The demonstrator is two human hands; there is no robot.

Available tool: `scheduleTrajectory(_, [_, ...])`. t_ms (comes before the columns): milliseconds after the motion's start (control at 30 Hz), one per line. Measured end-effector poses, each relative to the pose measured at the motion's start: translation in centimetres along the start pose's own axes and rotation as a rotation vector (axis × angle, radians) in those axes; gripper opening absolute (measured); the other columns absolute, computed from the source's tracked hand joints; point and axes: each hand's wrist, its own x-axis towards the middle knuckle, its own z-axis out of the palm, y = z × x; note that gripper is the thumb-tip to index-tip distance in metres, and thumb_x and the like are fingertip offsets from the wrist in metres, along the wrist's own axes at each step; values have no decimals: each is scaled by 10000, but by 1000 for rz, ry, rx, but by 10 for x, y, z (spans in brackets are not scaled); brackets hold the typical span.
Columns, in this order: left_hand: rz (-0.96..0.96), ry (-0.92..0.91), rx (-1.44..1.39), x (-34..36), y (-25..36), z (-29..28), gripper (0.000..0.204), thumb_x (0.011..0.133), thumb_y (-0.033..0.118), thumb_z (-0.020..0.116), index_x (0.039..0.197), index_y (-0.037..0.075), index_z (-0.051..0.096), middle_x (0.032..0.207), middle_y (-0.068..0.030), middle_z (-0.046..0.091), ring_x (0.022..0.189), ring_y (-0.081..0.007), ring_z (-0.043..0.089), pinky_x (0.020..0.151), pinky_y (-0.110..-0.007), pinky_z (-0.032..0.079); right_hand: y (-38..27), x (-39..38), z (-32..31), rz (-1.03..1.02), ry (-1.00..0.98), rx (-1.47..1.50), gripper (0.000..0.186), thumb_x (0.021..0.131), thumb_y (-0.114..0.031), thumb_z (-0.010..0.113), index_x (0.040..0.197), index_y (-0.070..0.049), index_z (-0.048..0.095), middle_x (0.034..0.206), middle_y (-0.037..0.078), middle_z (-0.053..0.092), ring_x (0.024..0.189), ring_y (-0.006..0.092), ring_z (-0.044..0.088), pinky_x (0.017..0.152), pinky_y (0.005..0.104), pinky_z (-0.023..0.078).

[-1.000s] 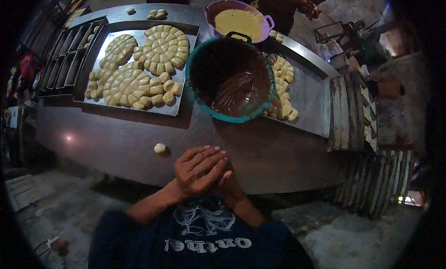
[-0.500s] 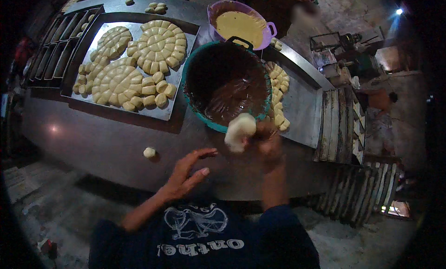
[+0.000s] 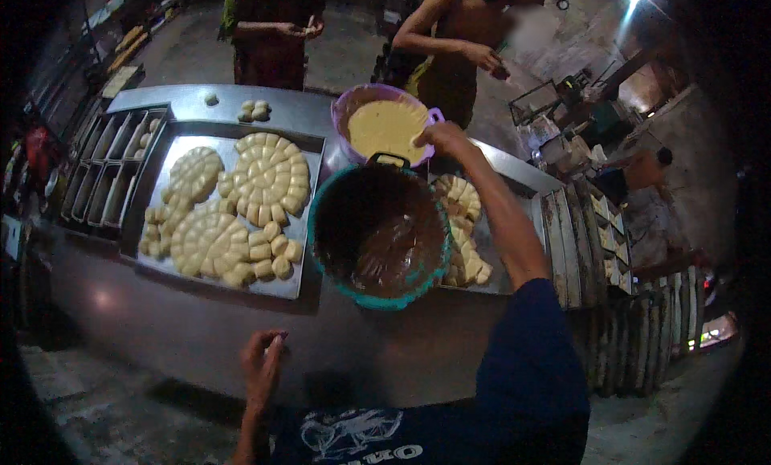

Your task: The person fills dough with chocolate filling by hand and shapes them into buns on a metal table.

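Note:
My right hand (image 3: pixel 442 141) reaches across the table, its fingers bent down over the yellow paste (image 3: pixel 385 129) inside the purple tub (image 3: pixel 344 116). Whatever those fingers pinch is too small to make out. Near the table's front edge is my left hand (image 3: pixel 263 362), fingers curled in and thumb against them; its contents are hidden. Between the hands stands a teal basin (image 3: pixel 377 299) with dark brown paste (image 3: pixel 393 252) in it. A metal tray (image 3: pixel 281 287) at the left holds rings of pale dough pieces (image 3: pixel 269 180).
Loaf tins (image 3: pixel 104 172) line the far left. More dough pieces (image 3: pixel 462 248) lie on a tray right of the basin, beside stacked tins (image 3: pixel 574 240). Loose dough balls (image 3: pixel 254 110) sit at the back edge. Two people (image 3: pixel 277 31) stand across the table.
My right hand has moved from in front of the basin to the purple tub; its flattened dough no longer shows. My left hand has curled closed where a dough ball lay. The view tilts farther up.

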Motion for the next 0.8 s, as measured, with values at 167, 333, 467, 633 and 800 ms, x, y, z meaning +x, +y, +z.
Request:
scheduleTrajectory(167, [-8, 116, 11, 2, 17, -9, 160, 965, 119, 572, 1026, -6, 651, 992, -108, 671, 940, -174, 629, 834, -308, 498, 29, 48, 29, -725, -10, -329, 167, 828, -183, 693, 957, -94, 753, 913, 140, 708, 847, 257, 670, 741, 374, 522])
scheduleTrajectory(333, [-62, 197, -82, 5, 5, -14, 183, 960, 152, 583, 1013, -13, 640, 990, -111, 676, 957, -190, 630, 873, -329, 481, 39, 75, 58, -620, -93, 111, 332, 717, -340, 717, 972, -131, 761, 972, 123, 720, 908, 251, 689, 750, 364, 512])
scheduleTrajectory(467, [-32, 129, -58, 17, 21, 2, 204, 951, 177, 601, 986, -18, 648, 963, -108, 682, 945, -194, 634, 876, -330, 481, 85, 112, 59, -588, -295, 248, 289, 717, -333, 715, 907, -122, 770, 862, 90, 738, 783, 244, 707, 681, 361, 534])
scheduleTrajectory(633, [-38, 119, -68, 22, 25, 10, 198, 951, 178, 605, 975, -13, 653, 964, -109, 680, 924, -189, 630, 875, -333, 483, 72, 137, 53, -498, -404, -197, 231, 711, -166, 769, 935, -108, 763, 899, 85, 743, 827, 224, 706, 693, 338, 548])
scheduleTrajectory(800, [-68, 144, -92, 20, 20, 10, 184, 949, 165, 608, 972, -12, 653, 967, -107, 680, 921, -189, 629, 869, -333, 484, 40, 111, 58, -581, -414, -296, 286, 679, -126, 798, 963, -120, 769, 878, 80, 746, 813, 200, 711, 678, 336, 551])
